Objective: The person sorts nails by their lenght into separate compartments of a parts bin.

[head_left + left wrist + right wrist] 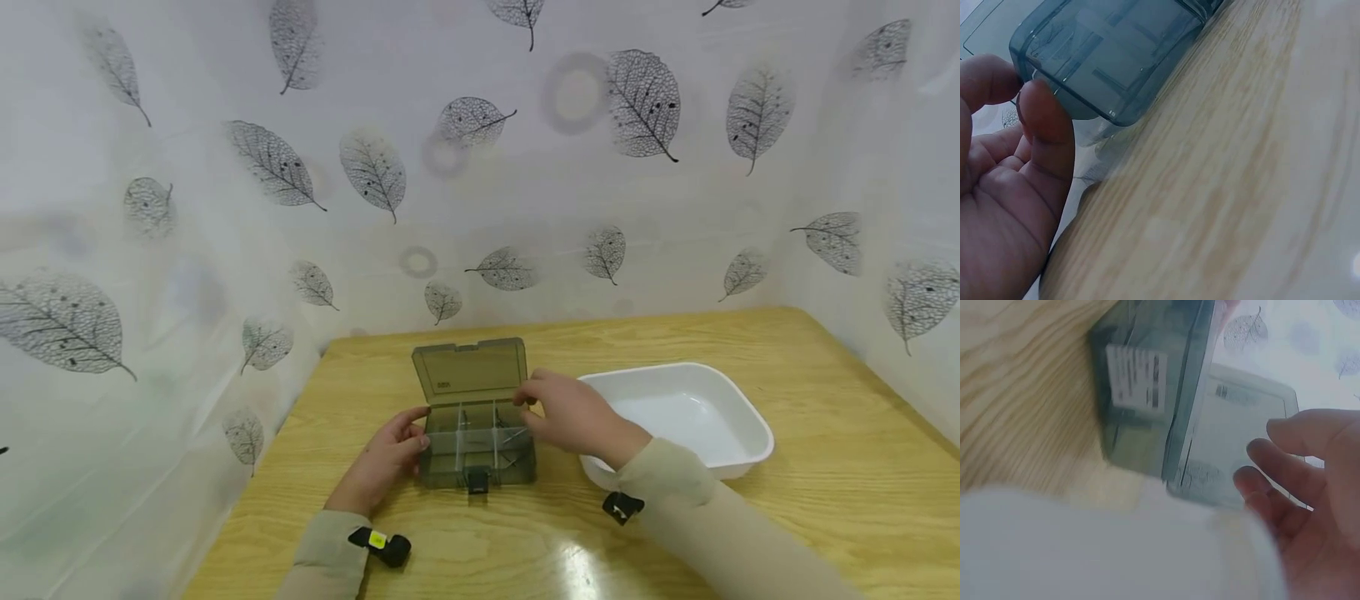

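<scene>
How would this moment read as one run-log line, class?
left hand: grips divided box, left side | right hand: at box's right side, nothing seen held | lid: raised | white tray: right of box

- Head view, centre: thin items [512, 437] in the tinted organizer box [441, 477], too small to identify.
- Lettering on its raised lid [472, 368], too tiny to read.
- Right of centre: left part of the white basin [690, 417], hidden behind the right hand [573, 412] and right sleeve [720, 512].
- Bottom edge: right sleeve and left sleeve [327, 546] cut off.
- Right wrist view, upper left: print on the white label [1137, 378], blurred.
- Lower left: pale shape [1085, 550], too blurred to tell.
- Left wrist view: box cropped by the top edge, left hand [1016, 194] by the left.
</scene>
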Motion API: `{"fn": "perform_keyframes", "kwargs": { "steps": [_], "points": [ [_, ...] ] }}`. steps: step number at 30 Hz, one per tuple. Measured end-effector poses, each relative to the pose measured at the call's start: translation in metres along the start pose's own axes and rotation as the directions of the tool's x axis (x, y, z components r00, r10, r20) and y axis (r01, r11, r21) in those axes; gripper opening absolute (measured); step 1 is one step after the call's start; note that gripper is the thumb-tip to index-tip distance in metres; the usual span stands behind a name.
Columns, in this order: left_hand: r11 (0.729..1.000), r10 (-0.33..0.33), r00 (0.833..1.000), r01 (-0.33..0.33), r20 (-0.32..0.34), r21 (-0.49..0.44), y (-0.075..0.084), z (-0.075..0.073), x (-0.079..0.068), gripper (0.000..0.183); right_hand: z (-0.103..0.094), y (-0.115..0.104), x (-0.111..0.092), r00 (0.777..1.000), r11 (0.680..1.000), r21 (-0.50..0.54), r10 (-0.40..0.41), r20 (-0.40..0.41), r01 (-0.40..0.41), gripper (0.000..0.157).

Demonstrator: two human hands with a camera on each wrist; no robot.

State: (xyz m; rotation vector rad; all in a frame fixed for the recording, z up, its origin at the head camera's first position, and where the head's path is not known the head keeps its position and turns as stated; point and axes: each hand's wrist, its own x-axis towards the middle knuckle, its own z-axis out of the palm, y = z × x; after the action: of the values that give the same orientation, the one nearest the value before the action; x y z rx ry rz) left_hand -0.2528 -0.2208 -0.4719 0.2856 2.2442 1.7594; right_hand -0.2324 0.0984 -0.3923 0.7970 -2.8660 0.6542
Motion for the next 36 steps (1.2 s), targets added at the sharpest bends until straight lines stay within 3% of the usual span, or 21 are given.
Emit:
{"fn": "perform_keyframes", "kwargs": {
  "steps": [11, 20, 36],
  "points": [
    [1.000, 0.011, 1.000, -0.011, 0.010, 0.014, -0.001, 0.001, -0.001, 0.058, -0.015, 0.044, -0.032, 0.999, 1.000, -0.005, 0.018, 0.029, -0.018, 0.023],
    [1.000, 0.013, 1.000, -0.013, 0.019, 0.009, 0.002, -0.001, -0.003, 0.059, -0.018, 0.079, -0.043, 0.996, 0.999, -0.015, 0.041, 0.075, -0.040, 0.026],
    [1.000, 0.014, 1.000, -0.014, 0.011, 0.011, -0.002, -0.001, -0.001, 0.058, -0.014, 0.095, -0.056, 0.974, 0.994, -0.024, 0.111, 0.196, -0.109, 0.030]
  ]
}}
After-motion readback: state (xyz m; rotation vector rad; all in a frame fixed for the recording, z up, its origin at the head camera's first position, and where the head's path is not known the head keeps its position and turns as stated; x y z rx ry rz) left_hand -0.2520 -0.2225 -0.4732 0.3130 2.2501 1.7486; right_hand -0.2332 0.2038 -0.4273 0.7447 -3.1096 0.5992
